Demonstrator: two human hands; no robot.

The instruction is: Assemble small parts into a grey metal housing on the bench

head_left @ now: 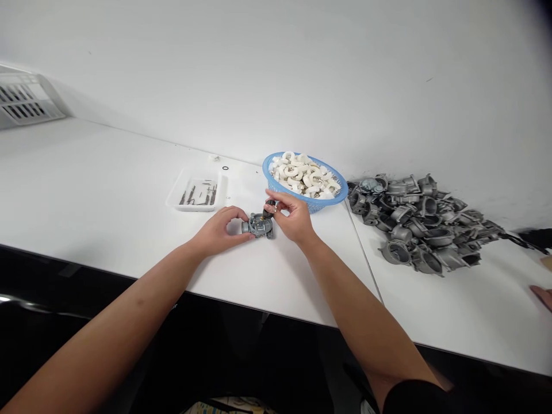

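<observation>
The white desk (129, 195) runs across the whole view, and the blue basket (276, 198) stands on it near the wall, filled with white curved pieces (297, 172) that have small metal bits among them. To the right of the basket spreads a wide pile of grey metal housings (425, 224), loosely heaped with their round openings facing various ways. Well to the left of the basket, at the edge of the view, is part of a white slotted crate (28, 103). Nearer on the basket's left lies a shallow clear tray (196, 204) with thin dark pieces (202, 195) in it. Well right of the basket, beyond the pile, part of another person's hand (542, 296) shows at the edge.

Just in front of the basket, on its left side, the person's hands work together. The left hand (219, 230) grips one grey housing (260, 226) between thumb and fingers, steadying it on the desk. The right hand (291, 215) pinches a short dark tool (269, 209) in its fingertips, with a brass-coloured bit (262, 218) at its lower end over the housing. Left of the basket, behind the tray, are a small white piece (214, 157) and a black ring (225, 168).
</observation>
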